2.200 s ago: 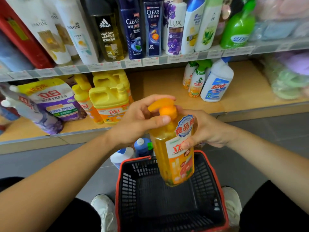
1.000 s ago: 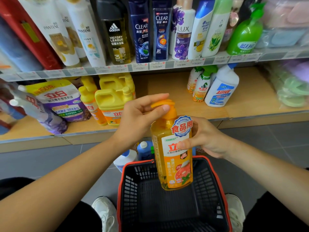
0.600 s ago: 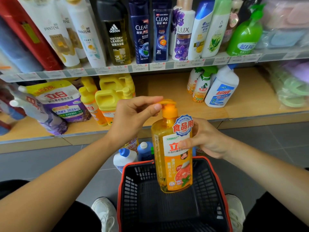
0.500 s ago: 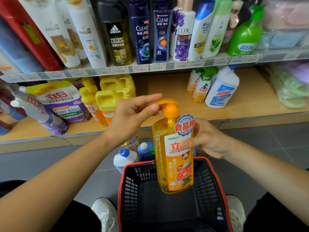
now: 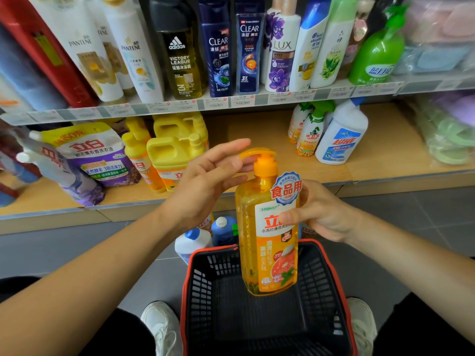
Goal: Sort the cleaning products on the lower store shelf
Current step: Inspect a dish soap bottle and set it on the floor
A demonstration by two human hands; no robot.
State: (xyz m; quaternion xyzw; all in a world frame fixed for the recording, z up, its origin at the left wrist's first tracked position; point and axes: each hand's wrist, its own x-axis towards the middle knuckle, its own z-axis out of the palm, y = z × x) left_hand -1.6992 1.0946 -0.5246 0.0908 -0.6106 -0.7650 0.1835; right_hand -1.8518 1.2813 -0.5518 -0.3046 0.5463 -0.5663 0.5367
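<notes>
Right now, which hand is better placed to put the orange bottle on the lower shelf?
Right, I think. The right hand grips the orange bottle by its body, above the basket. The left hand has straight fingers at the pump, no grip, so it would first need to take hold.

We are looking at a shop, at an aisle of household goods. Printed price tags (image 5: 241, 100) are running along the front edge of the upper shelf (image 5: 321, 95), one under each product. Shampoo bottles (image 5: 218, 55) of several brands are standing there in a tight row, labels facing out. On the lower shelf (image 5: 372, 170) goods are sitting in groups of the same kind: yellow jugs (image 5: 169, 155), refill pouches (image 5: 95, 155) and cleaner bottles (image 5: 339, 140), with plastic-wrapped packs (image 5: 447, 140) lying at the right end. A black shopping basket (image 5: 316, 283) with a red rim is sitting on the grey tiled floor (image 5: 411, 214) in front of the shelves.
</notes>
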